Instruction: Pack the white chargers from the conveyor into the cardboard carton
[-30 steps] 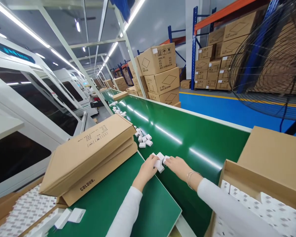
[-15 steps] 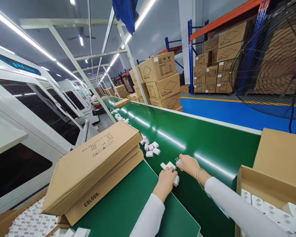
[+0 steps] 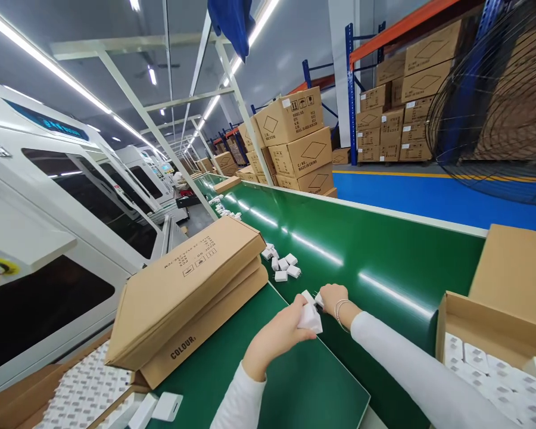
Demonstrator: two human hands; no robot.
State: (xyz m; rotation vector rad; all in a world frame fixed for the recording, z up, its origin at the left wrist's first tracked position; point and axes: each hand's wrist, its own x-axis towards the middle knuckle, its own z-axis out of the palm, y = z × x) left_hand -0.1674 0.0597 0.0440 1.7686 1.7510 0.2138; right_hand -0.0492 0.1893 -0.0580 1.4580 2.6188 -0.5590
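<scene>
My left hand [image 3: 282, 328] is closed round a white plug charger [image 3: 311, 319], thumb on top and a finger beneath. Just beyond its thumb another white charger [image 3: 308, 296] shows; whether it is held or lies on the belt I cannot tell. Close by on the right, my right hand [image 3: 334, 298] grips a small white pronged charger [image 3: 319, 300], its metal pins pointing left. Several loose white chargers [image 3: 286, 266] lie in a cluster on the green conveyor belt [image 3: 384, 256], left of and beyond my hands.
Flat cartons [image 3: 192, 280] are stacked on the green side board [image 3: 232, 357] at left. A box of chargers [image 3: 89, 381] is below them, with loose white pieces [image 3: 167, 406] beside it. At right stands an open carton [image 3: 495, 316] holding chargers. A large fan [image 3: 495, 119] is beyond.
My left hand has turned and lifted from the chargers on the belt, now with one in its grasp. My right hand has shifted slightly left, still gripping a charger. The whole view has swung a little.
</scene>
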